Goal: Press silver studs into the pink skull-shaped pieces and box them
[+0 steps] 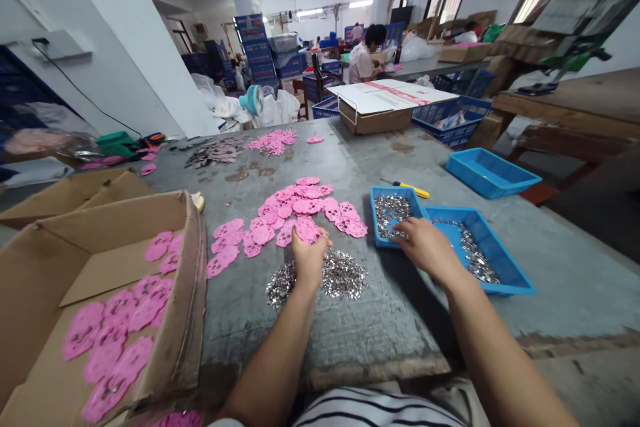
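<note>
My left hand [310, 257] grips a flat pink plastic piece [307, 229] with holes in it, thumb on the near side. A spread of similar pink pieces [270, 210] lies just beyond it on the table. Under my left wrist is a heap of small shiny metal parts [345, 275]. My right hand [425, 243] reaches into the smaller blue tray [374, 213], its bent fingertips close together among small metal parts [393, 209]. Whatever those fingers pinch is too small to make out. A larger blue tray [520, 277] with metal parts stands beside it, partly behind my right hand.
At left, an open cardboard box [193, 280] holds several pink pieces. A yellow-handled screwdriver [415, 189] lies behind the trays, near another blue tray [493, 177]. Farther back are grey pieces [215, 152], small pink parts [274, 141] and a flat carton [380, 121]. A person [365, 60] sits beyond.
</note>
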### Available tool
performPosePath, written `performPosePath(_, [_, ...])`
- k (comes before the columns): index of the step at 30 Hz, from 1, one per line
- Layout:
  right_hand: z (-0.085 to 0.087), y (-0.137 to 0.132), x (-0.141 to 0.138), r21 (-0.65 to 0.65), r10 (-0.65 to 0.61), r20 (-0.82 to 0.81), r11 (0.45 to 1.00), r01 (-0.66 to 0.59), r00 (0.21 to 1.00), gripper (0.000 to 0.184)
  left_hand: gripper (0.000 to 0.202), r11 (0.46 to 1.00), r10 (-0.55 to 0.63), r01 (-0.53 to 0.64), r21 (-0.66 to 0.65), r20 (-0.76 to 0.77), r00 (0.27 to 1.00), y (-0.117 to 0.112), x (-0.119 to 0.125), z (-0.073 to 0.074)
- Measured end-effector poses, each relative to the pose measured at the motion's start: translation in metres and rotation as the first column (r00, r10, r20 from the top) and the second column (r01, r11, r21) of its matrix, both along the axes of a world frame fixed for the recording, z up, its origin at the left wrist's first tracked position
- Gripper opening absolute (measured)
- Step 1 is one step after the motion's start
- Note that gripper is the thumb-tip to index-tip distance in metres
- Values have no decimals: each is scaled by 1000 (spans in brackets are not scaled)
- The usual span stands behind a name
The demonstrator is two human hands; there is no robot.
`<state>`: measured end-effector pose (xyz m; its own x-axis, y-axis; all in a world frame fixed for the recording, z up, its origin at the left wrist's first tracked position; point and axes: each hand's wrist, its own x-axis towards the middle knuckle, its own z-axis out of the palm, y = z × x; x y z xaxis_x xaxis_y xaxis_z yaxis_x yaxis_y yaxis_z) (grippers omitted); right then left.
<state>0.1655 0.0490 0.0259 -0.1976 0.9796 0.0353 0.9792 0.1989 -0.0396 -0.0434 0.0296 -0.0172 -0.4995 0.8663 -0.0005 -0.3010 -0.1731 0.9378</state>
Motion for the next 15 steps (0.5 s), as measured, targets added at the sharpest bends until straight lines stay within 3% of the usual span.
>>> performPosePath(3, [3, -3, 16, 64, -281, 47, 959, 278, 959, 35, 39, 1000, -5, 6, 7, -5, 1000, 0, 2, -2])
performPosePath(6, [4, 1, 29, -56, -399, 95, 912, 405, 912, 39, 40, 1000, -18, 18, -1, -2, 1000, -1, 3, -3])
performPosePath(9, [1, 12, 34, -135, -398, 91, 903, 407, 913, 32, 39, 1000, -29, 29, -4, -6, 1000, -1, 3, -3])
performPosePath(15, [-8, 35, 34, -33, -328, 64, 943, 330, 943, 31, 38, 1000, -27, 27, -1, -18, 999, 0, 3, -3])
